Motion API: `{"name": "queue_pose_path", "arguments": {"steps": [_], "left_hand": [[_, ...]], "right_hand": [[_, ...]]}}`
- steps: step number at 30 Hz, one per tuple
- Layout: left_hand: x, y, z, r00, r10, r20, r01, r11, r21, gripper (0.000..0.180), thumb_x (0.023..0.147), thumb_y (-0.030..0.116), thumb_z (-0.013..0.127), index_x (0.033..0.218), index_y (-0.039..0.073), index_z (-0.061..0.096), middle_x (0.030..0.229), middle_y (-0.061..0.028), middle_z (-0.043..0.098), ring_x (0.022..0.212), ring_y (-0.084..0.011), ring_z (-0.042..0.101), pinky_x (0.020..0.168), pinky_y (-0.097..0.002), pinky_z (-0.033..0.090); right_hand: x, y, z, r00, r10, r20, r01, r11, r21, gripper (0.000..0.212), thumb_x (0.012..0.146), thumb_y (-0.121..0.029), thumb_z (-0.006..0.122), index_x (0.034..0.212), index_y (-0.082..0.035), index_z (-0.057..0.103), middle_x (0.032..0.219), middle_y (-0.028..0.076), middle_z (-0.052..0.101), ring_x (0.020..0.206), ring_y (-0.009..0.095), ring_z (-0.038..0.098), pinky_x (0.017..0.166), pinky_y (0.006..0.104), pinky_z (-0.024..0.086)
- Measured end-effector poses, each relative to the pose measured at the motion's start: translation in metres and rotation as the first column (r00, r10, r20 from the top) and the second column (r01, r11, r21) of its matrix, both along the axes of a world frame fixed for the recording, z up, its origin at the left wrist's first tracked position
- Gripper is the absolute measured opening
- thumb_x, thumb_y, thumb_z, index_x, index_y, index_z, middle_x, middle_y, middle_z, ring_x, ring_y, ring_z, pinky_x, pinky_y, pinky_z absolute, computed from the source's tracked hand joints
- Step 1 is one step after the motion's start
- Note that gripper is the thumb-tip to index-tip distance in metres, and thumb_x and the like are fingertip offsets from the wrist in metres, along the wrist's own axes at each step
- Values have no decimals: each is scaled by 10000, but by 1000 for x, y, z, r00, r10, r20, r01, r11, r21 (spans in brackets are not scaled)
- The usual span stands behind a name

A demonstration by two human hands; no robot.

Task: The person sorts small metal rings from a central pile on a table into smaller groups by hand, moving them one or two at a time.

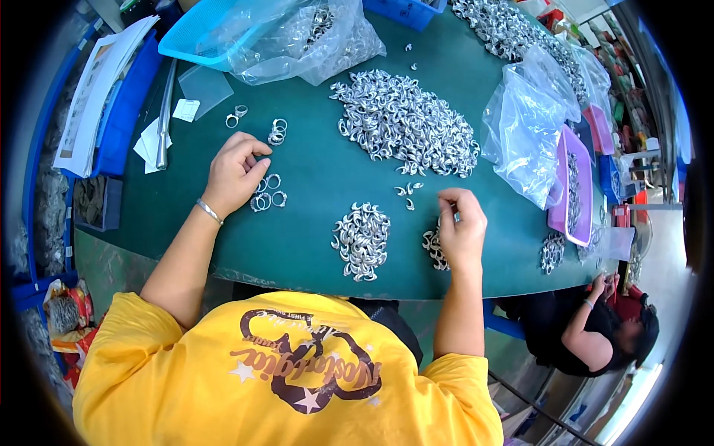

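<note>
At ten o'clock, the left hand (239, 169) curls beside rings (277, 137); at three, the right hand (462, 223) bends above a small pile (433, 249). Whether either's fingers clamp anything, I cannot tell. Portioning seems begun; the large heap (409, 123) at one o'clock is left.

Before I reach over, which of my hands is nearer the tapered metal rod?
Left. Your left hand is right of the tapered rod, apart from it; your right hand is much farther right, by a small pile of silver pieces.
</note>
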State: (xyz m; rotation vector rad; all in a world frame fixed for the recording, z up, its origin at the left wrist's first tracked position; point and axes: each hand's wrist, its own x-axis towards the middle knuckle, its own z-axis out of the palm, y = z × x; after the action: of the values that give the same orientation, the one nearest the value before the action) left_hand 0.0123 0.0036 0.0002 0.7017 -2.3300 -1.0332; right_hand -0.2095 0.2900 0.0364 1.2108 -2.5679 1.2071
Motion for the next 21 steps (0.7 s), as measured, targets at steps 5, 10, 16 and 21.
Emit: {"name": "queue_pose_path", "arguments": {"steps": [5, 10, 16, 21], "left_hand": [[-1, -1, -2, 1000, -12, 13, 12, 1000, 20, 128, 789, -13, 690, 907, 21, 655, 898, -19, 547, 619, -83, 505, 592, -221, 435], [0, 0, 1, 1000, -9, 23, 9, 1000, 26, 132, 793, -16, 689, 917, 16, 654, 910, -15, 539, 627, -73, 490, 591, -211, 421], [-4, -1, -1, 999, -14, 33, 14, 1000, 5, 138, 796, -22, 683, 923, 27, 663, 933, -13, 544, 638, -68, 489, 591, -205, 416], [-2, -1, -3, 1000, -5, 29, 5, 1000, 9, 134, 798, -32, 669, 919, 26, 657, 961, -12, 549, 653, -70, 484, 593, -205, 410]], "right_hand": [[12, -10, -10, 997, 77, 25, -78, 995, 64, 112, 770, -3, 709, 849, -25, 633, 826, 143, 653, 789, 332, 639, 700, 402, 520], [17, -15, -13, 988, 153, -9, -152, 983, 102, 99, 752, 30, 677, 822, -32, 644, 849, 130, 672, 795, 331, 630, 726, 412, 515], [11, -7, -11, 993, 112, 26, -113, 991, 70, 98, 745, 24, 674, 819, -32, 639, 836, 132, 664, 793, 330, 626, 723, 406, 512], [10, -2, -2, 989, 150, 12, -150, 978, 143, 105, 711, 16, 675, 787, -29, 619, 800, 132, 641, 792, 318, 626, 719, 393, 515]]}}
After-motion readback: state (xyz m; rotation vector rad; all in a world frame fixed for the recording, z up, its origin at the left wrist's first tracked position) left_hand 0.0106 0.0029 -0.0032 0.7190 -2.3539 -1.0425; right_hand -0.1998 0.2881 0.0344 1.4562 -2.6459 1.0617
